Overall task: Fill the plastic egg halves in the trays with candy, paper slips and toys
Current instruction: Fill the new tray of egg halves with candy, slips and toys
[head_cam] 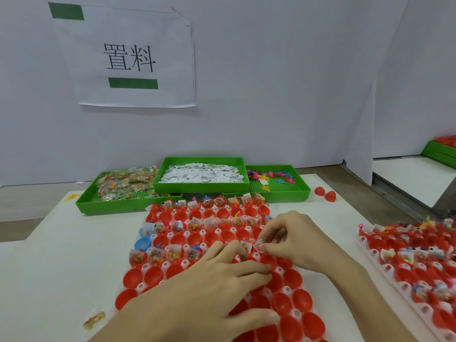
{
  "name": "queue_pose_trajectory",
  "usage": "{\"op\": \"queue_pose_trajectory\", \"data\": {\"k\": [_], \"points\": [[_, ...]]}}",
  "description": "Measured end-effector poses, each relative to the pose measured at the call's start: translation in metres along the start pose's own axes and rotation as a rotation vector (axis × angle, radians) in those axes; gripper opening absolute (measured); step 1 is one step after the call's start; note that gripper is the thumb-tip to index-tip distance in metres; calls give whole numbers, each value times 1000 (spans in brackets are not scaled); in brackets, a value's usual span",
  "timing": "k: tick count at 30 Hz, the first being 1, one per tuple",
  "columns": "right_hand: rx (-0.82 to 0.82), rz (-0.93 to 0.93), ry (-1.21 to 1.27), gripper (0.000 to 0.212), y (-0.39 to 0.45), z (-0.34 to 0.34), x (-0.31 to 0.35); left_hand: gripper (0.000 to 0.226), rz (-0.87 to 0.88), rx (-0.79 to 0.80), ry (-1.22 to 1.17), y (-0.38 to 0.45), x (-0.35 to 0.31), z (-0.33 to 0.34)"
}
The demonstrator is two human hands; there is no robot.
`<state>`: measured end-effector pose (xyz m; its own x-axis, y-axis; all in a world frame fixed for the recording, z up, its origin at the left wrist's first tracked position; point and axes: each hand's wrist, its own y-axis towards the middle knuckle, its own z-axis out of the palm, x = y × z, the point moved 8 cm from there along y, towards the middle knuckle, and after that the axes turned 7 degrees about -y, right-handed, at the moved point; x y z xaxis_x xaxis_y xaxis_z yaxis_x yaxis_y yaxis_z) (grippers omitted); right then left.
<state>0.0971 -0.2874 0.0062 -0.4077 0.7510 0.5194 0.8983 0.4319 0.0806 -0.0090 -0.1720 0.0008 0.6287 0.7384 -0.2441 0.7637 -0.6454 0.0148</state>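
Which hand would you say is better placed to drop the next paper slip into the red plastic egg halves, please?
Probably the right hand: it already pinches a small white paper slip just above the red plastic egg halves in the white tray. The left hand rests on the tray, seemingly holding nothing.

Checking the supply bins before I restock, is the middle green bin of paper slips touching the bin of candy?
Touching. The head view shows the paper slips bin sitting with its left end on top of the candy bin.

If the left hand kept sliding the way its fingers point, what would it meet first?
Probably the right hand. The left hand lies flat over the white tray of red plastic egg halves, fingers aimed up and right toward the small packet pinched there. Depth is uncertain.
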Motion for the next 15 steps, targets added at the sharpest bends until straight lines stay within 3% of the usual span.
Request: {"op": "queue_pose_trajectory", "data": {"k": [6,12,15], "points": [[-83,19,0,21,-2,-5,5,73,-6,5,-13,0,4,1],[-12,-31,-118,10,-4,-5,11,71,-7,6,-17,0,5,1],[0,-21,-180,16,-2,-4,13,70,-6,14,-4,1,5,1]]}}
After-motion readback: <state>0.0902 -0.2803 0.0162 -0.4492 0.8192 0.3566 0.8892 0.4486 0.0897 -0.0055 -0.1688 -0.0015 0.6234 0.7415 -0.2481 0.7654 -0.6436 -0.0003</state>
